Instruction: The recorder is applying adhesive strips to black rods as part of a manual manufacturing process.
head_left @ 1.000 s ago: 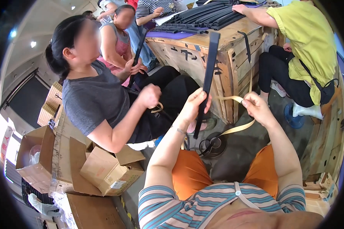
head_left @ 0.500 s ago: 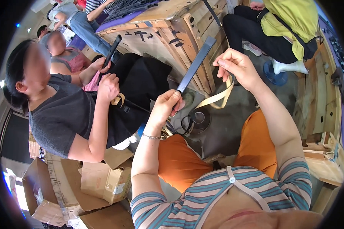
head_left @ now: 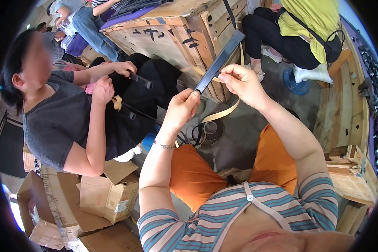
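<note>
Containers, at my lower left: one carton (head_left: 98,193), brown, flaps spread, its contents hidden from me; one left carton (head_left: 42,193), also with its top apart, with clear plastic (head_left: 34,214) inside; one large brown flap (head_left: 113,241) at the lower edge. Surfaces: one wooden crate (head_left: 164,48), ahead, bearing a purple cloth (head_left: 136,16) and a heap of black pieces (head_left: 134,5); one long crate (head_left: 334,113) at the right, with purple cover and many small dark parts along its top; grey floor (head_left: 239,145), on it a dark reel (head_left: 216,134) and, farther right, a blue stool (head_left: 296,82). Room: one co-worker (head_left: 56,122) in a grey top, seated at my left, holding a black piece; one person (head_left: 311,25) in yellow, seated at the right; others at the back, partly cut off. Hands: left hand (head_left: 182,107), thumb and fingers pressed on the lower end of a black strip (head_left: 220,61), which slants up and away to the right in front of the crate; right hand (head_left: 241,86), raised just beside the strip's middle, thumb and forefinger pinching a yellow tape (head_left: 222,114), one length blurred beyond the strip, the other hanging in a curve toward the reel; both forearms reach forward, elbows bent, above my orange trousers (head_left: 277,157)
</note>
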Demonstrator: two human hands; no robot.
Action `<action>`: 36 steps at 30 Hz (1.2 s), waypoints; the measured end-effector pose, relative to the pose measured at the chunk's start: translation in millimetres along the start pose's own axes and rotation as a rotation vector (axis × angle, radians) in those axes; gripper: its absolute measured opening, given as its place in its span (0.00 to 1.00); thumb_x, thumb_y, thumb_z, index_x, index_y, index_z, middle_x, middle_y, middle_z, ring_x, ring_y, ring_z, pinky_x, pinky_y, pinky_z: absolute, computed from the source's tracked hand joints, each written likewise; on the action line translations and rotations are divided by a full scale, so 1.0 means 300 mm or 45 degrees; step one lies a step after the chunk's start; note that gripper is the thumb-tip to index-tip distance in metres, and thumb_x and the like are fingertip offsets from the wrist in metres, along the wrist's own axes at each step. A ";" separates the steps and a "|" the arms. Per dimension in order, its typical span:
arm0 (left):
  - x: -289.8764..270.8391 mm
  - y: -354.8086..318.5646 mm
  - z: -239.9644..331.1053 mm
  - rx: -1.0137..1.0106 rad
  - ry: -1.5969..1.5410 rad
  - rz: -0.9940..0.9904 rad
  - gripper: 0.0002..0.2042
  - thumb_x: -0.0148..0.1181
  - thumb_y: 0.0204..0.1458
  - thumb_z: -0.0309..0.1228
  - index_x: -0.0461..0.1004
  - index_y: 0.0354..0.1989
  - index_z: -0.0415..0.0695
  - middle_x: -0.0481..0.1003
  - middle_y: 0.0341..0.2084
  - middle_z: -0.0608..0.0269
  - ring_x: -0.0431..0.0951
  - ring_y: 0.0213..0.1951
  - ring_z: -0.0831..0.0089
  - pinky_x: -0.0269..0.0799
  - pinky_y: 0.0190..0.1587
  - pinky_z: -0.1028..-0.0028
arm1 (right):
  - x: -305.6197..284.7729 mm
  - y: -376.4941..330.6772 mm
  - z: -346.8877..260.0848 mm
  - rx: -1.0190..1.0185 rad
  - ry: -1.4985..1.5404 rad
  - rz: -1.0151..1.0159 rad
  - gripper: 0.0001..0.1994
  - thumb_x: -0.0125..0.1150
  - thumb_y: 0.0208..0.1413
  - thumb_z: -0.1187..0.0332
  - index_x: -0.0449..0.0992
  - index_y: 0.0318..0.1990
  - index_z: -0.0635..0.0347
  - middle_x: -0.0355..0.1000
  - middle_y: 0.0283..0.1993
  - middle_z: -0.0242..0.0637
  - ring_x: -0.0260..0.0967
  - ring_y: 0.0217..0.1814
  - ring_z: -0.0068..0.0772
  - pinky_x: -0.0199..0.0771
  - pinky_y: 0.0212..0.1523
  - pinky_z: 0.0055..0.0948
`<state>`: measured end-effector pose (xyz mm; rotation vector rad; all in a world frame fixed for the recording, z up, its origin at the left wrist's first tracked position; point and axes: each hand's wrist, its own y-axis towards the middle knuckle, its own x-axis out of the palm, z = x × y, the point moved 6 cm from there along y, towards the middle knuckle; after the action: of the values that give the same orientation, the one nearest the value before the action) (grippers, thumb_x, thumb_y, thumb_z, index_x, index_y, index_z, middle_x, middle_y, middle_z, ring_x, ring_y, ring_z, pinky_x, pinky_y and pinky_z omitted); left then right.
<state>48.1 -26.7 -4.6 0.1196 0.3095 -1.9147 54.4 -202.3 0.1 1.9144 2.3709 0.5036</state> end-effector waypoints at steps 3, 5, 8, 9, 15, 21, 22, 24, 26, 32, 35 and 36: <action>0.001 -0.008 0.010 0.012 -0.024 0.007 0.13 0.48 0.56 0.36 0.66 0.22 0.42 0.61 0.09 0.73 0.56 0.12 0.86 0.50 0.15 0.84 | 0.013 -0.005 -0.001 -0.019 -0.009 0.016 0.04 0.53 0.56 0.70 0.70 0.33 0.61 0.60 0.21 0.21 0.53 0.19 0.09 0.51 0.18 0.12; 0.000 -0.014 0.008 -0.013 -0.035 0.013 0.13 0.48 0.56 0.35 0.66 0.22 0.42 0.61 0.10 0.73 0.56 0.12 0.87 0.49 0.15 0.83 | 0.019 -0.007 0.000 -0.029 -0.017 0.022 0.04 0.54 0.56 0.70 0.70 0.33 0.60 0.60 0.21 0.21 0.53 0.19 0.09 0.51 0.18 0.12; -0.004 -0.021 0.012 -0.002 -0.028 0.023 0.13 0.48 0.56 0.35 0.66 0.22 0.42 0.60 0.10 0.73 0.56 0.12 0.87 0.49 0.15 0.83 | 0.019 -0.007 0.001 -0.048 -0.039 0.049 0.04 0.53 0.56 0.70 0.70 0.33 0.60 0.61 0.21 0.21 0.53 0.19 0.09 0.51 0.18 0.11; -0.005 -0.022 0.013 0.000 -0.030 0.023 0.13 0.48 0.56 0.35 0.66 0.22 0.42 0.60 0.10 0.73 0.56 0.12 0.87 0.49 0.15 0.83 | 0.017 -0.007 0.001 -0.060 -0.031 0.064 0.04 0.53 0.56 0.70 0.70 0.33 0.60 0.61 0.21 0.21 0.53 0.19 0.09 0.51 0.18 0.11; -0.005 -0.020 0.013 0.004 -0.064 -0.014 0.12 0.48 0.56 0.35 0.66 0.23 0.42 0.60 0.10 0.74 0.55 0.13 0.87 0.50 0.15 0.83 | 0.014 0.001 -0.004 -0.094 -0.010 0.106 0.05 0.55 0.55 0.69 0.71 0.32 0.61 0.62 0.21 0.22 0.52 0.19 0.08 0.52 0.18 0.12; -0.005 -0.023 0.009 0.010 -0.040 0.009 0.12 0.48 0.56 0.35 0.67 0.23 0.42 0.60 0.09 0.74 0.55 0.13 0.87 0.49 0.15 0.83 | 0.009 0.002 -0.012 -0.118 -0.005 0.115 0.04 0.53 0.56 0.70 0.70 0.32 0.61 0.62 0.22 0.22 0.52 0.18 0.08 0.51 0.17 0.11; -0.003 -0.022 0.009 0.019 -0.039 0.007 0.13 0.47 0.56 0.35 0.67 0.23 0.41 0.60 0.09 0.73 0.55 0.12 0.86 0.49 0.15 0.84 | 0.008 0.001 -0.010 -0.103 -0.007 0.114 0.04 0.53 0.56 0.70 0.70 0.32 0.61 0.62 0.22 0.22 0.52 0.18 0.08 0.52 0.17 0.11; -0.001 -0.021 0.009 0.030 -0.036 0.002 0.13 0.46 0.57 0.35 0.67 0.23 0.41 0.61 0.09 0.71 0.55 0.11 0.86 0.50 0.14 0.84 | 0.007 -0.001 -0.013 -0.114 -0.021 0.119 0.04 0.53 0.56 0.70 0.70 0.32 0.61 0.62 0.22 0.22 0.52 0.18 0.08 0.52 0.17 0.11; 0.000 -0.018 0.004 0.005 -0.039 -0.001 0.13 0.46 0.57 0.36 0.67 0.23 0.41 0.61 0.09 0.71 0.55 0.11 0.86 0.50 0.14 0.85 | 0.007 -0.001 -0.013 -0.107 -0.027 0.119 0.04 0.53 0.56 0.70 0.70 0.33 0.62 0.62 0.22 0.22 0.52 0.18 0.08 0.52 0.17 0.11; -0.002 -0.015 0.006 0.011 -0.039 0.016 0.13 0.47 0.57 0.36 0.67 0.23 0.41 0.61 0.10 0.72 0.54 0.11 0.86 0.49 0.14 0.85 | 0.009 0.002 -0.012 -0.099 -0.031 0.117 0.05 0.53 0.56 0.70 0.70 0.32 0.61 0.61 0.22 0.21 0.52 0.18 0.08 0.52 0.17 0.11; -0.002 -0.015 0.004 0.005 -0.035 0.018 0.13 0.47 0.57 0.36 0.67 0.23 0.41 0.61 0.10 0.72 0.55 0.11 0.86 0.49 0.14 0.85 | 0.008 0.003 -0.011 -0.095 -0.030 0.114 0.05 0.53 0.56 0.70 0.70 0.32 0.61 0.61 0.21 0.21 0.52 0.18 0.08 0.52 0.17 0.11; -0.002 -0.015 0.005 0.020 -0.043 0.013 0.13 0.47 0.57 0.36 0.67 0.23 0.41 0.61 0.10 0.72 0.55 0.11 0.86 0.49 0.14 0.85 | 0.007 0.004 -0.010 -0.095 -0.042 0.121 0.05 0.53 0.56 0.70 0.70 0.32 0.61 0.61 0.21 0.21 0.52 0.18 0.08 0.52 0.17 0.11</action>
<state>44.3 -25.1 -2.3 0.0992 0.2709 -1.9073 54.2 -200.8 3.6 1.9939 2.2170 0.5535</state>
